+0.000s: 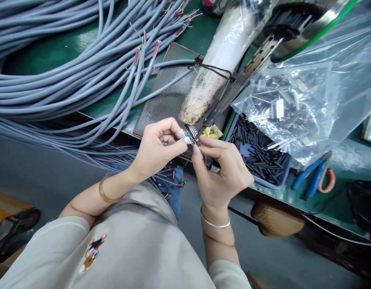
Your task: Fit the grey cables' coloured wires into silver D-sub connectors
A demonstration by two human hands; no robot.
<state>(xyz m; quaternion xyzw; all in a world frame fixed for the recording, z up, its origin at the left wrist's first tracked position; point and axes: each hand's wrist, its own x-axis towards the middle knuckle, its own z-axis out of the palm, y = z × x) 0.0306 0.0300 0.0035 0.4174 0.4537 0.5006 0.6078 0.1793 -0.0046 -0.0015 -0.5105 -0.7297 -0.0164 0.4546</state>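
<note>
A small multi-pin connector (193, 133) with thin coloured wires along one side sits between my two hands, over the edge of a dark plate (161, 100). My left hand (159, 142) pinches its wired side, with white coverings on the thumb and index fingertips. On the opposite side, my right hand (219, 164) grips the connector between thumb and fingers. Just above it are the scorched tip of a wrapped white tube (209, 76) and a narrow metal bar (233, 96). A crumpled yellow piece (213, 131) lies behind my right fingers.
Grey cables (83, 76) with stripped ends spread over the left of the green bench. To the right stand a bin (275, 186) of black sleeves and a clear bag (311, 92) of metal connectors. Blue-handled pliers (313, 178) lie near the edge; wired connectors (173, 175) rest on my lap.
</note>
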